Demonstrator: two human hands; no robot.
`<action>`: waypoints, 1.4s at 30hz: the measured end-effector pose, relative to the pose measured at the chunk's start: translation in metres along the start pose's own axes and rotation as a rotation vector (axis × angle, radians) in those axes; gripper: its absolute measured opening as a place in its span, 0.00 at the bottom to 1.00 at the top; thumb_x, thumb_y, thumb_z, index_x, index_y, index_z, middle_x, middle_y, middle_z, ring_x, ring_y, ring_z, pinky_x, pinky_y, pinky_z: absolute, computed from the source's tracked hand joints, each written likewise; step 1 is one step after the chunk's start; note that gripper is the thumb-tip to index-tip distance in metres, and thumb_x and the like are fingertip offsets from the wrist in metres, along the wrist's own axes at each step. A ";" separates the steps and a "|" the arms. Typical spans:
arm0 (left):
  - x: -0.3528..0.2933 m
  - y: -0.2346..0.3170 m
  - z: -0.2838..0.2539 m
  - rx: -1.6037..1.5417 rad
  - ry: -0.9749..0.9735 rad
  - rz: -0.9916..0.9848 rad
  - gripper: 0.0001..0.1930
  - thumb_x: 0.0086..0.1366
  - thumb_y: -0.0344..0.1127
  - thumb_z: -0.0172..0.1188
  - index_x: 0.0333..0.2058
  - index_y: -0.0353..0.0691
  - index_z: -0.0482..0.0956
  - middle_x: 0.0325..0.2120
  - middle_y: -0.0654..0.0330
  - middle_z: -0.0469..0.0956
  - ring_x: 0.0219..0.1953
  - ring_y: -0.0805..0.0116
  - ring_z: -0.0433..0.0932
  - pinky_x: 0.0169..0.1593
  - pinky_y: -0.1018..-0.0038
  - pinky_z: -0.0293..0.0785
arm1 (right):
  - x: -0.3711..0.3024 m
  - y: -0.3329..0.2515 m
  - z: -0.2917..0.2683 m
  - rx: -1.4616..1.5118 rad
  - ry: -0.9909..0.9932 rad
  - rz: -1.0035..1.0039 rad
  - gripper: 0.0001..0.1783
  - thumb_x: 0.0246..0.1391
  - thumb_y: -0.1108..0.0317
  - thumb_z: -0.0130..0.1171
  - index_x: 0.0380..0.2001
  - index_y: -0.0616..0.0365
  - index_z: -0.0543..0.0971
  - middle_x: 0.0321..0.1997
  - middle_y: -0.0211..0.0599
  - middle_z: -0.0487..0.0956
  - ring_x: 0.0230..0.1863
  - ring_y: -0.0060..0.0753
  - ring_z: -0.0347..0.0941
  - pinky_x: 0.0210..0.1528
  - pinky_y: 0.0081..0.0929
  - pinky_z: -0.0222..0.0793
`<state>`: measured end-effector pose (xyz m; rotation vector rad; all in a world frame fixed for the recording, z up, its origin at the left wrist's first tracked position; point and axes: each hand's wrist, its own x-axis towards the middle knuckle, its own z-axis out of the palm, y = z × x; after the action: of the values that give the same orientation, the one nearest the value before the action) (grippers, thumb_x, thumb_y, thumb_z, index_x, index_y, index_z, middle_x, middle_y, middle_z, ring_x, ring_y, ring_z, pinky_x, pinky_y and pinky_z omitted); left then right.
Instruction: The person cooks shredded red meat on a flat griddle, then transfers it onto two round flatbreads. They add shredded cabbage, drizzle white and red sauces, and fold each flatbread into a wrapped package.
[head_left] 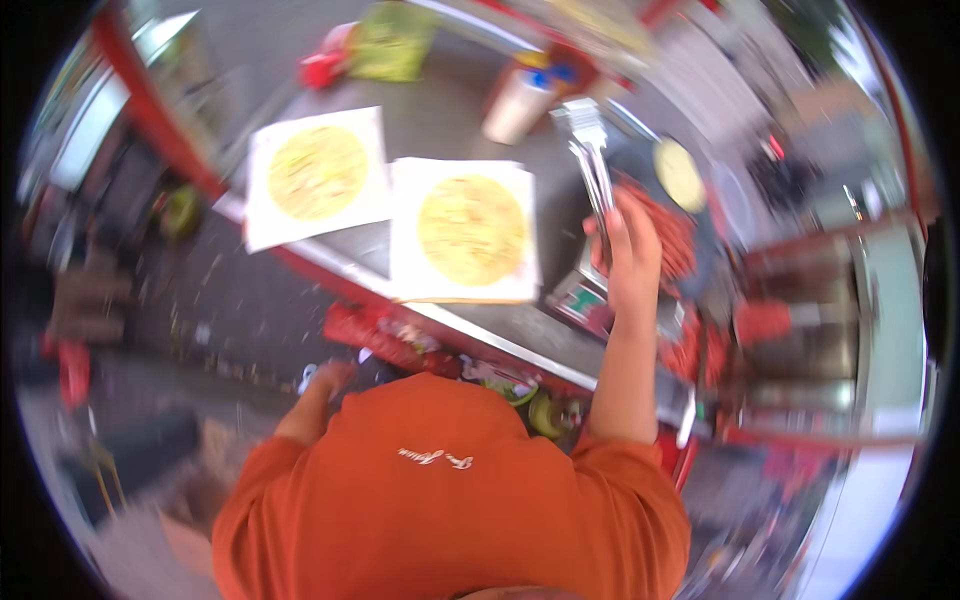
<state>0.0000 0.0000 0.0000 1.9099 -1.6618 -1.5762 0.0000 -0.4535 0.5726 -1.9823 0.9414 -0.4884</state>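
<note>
My right hand (633,250) is wrapped round a pair of metal tongs (590,150), their ends pointing away over the counter. Beside that hand lies a heap of long reddish-brown sticks, perhaps sausages (675,235). Two thin, round, pale yellow flatbreads rest on white paper: one flatbread (318,172) at the left and another flatbread (472,230) near the middle, its paper looking like a stack. Low at my left side hangs my left hand (335,377), below the counter's edge. Its fingers are too blurred to read.
The grey metal counter (440,120) has a pale front edge. On it stand a white cup (515,110) and a yellow-green bag (392,42). A pale round disc (680,175) lies beyond the sticks. Red packages (390,338) sit below the counter.
</note>
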 end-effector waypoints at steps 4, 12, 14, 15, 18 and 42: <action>-0.010 -0.168 -0.143 0.322 -0.357 -0.233 0.23 0.70 0.50 0.54 0.58 0.47 0.79 0.55 0.53 0.83 0.59 0.48 0.81 0.60 0.55 0.77 | 0.096 0.031 -0.089 -0.057 0.168 0.190 0.22 0.72 0.55 0.60 0.61 0.56 0.80 0.31 0.25 0.80 0.21 0.15 0.70 0.20 0.16 0.58; 0.024 -0.168 -0.271 0.454 -0.510 -0.220 0.26 0.76 0.43 0.48 0.69 0.48 0.72 0.63 0.55 0.78 0.65 0.56 0.77 0.65 0.61 0.74 | -0.067 0.200 -0.274 -0.719 0.551 0.291 0.29 0.57 0.48 0.73 0.44 0.67 0.83 0.35 0.52 0.84 0.39 0.51 0.82 0.43 0.47 0.75; 0.042 -0.112 -0.304 0.259 -0.478 -0.134 0.26 0.76 0.41 0.48 0.70 0.47 0.71 0.65 0.55 0.77 0.66 0.56 0.75 0.66 0.63 0.73 | -0.126 0.276 -0.300 -0.968 0.458 0.484 0.31 0.55 0.46 0.72 0.43 0.69 0.82 0.43 0.65 0.84 0.49 0.69 0.81 0.51 0.55 0.76; 0.048 -0.094 -0.306 -0.140 -0.480 -0.192 0.27 0.76 0.40 0.45 0.72 0.44 0.67 0.69 0.58 0.72 0.70 0.57 0.71 0.70 0.63 0.69 | -0.137 0.295 -0.289 -0.959 0.478 0.483 0.30 0.52 0.47 0.75 0.40 0.68 0.83 0.39 0.64 0.84 0.47 0.67 0.83 0.49 0.55 0.76; 0.049 0.048 -0.335 -0.652 -0.374 -0.096 0.25 0.81 0.41 0.47 0.71 0.39 0.71 0.67 0.55 0.75 0.68 0.62 0.74 0.68 0.66 0.72 | -0.176 0.341 -0.267 -0.958 0.423 0.463 0.28 0.54 0.55 0.76 0.45 0.70 0.78 0.38 0.63 0.84 0.36 0.66 0.84 0.39 0.52 0.79; 0.184 0.593 -0.321 0.162 0.199 0.634 0.24 0.78 0.50 0.57 0.58 0.35 0.79 0.46 0.50 0.85 0.47 0.56 0.86 0.51 0.63 0.82 | -0.188 0.327 -0.173 0.683 0.819 0.114 0.16 0.63 0.71 0.70 0.36 0.55 0.69 0.27 0.29 0.77 0.18 0.17 0.70 0.19 0.20 0.64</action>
<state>-0.1586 -0.5203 0.4389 1.3297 -2.0665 -0.9973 -0.3716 -0.5133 0.3970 -1.0821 1.1467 -1.4023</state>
